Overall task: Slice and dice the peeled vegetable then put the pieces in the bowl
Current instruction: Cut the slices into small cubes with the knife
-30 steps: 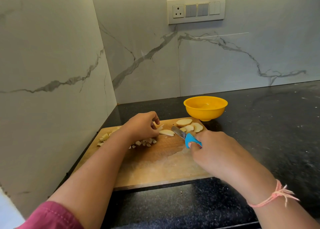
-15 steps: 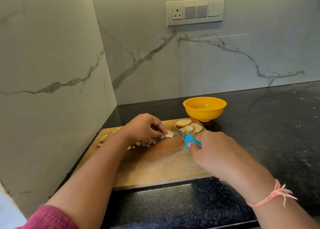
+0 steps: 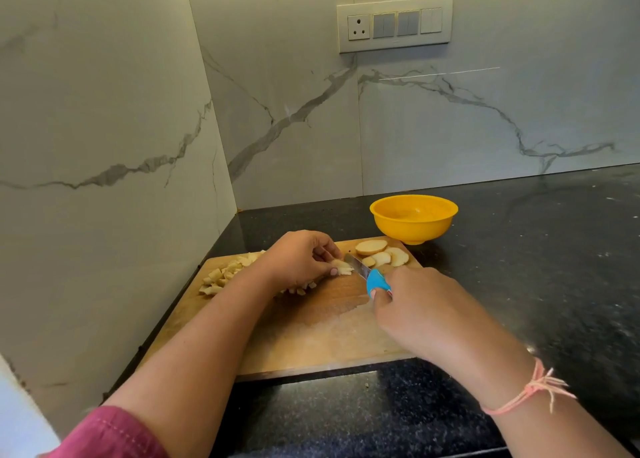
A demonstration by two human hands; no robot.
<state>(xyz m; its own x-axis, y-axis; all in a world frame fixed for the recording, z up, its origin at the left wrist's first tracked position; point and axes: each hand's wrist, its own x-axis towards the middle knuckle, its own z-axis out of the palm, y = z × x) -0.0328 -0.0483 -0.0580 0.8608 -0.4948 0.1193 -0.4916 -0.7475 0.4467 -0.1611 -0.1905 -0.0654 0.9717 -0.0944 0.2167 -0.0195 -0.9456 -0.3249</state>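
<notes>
Head: L hand [image 3: 301,257] pinches slice [image 3: 343,267] nr board [image 3: 311,336] far edge; R hand [image 3: 419,315] grips knife [image 3: 367,276] beside it.

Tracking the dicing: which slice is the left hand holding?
The slice pinched by the left hand at the knife blade; the other slices lie untouched nearer the bowl.

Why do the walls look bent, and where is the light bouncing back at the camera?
Head view: the wide lens bows the wall corner and tilts the switch plate; a thin bright streak crosses the back wall; the black counter gleams below the cutting board; the yellow bowl glints inside.
</notes>
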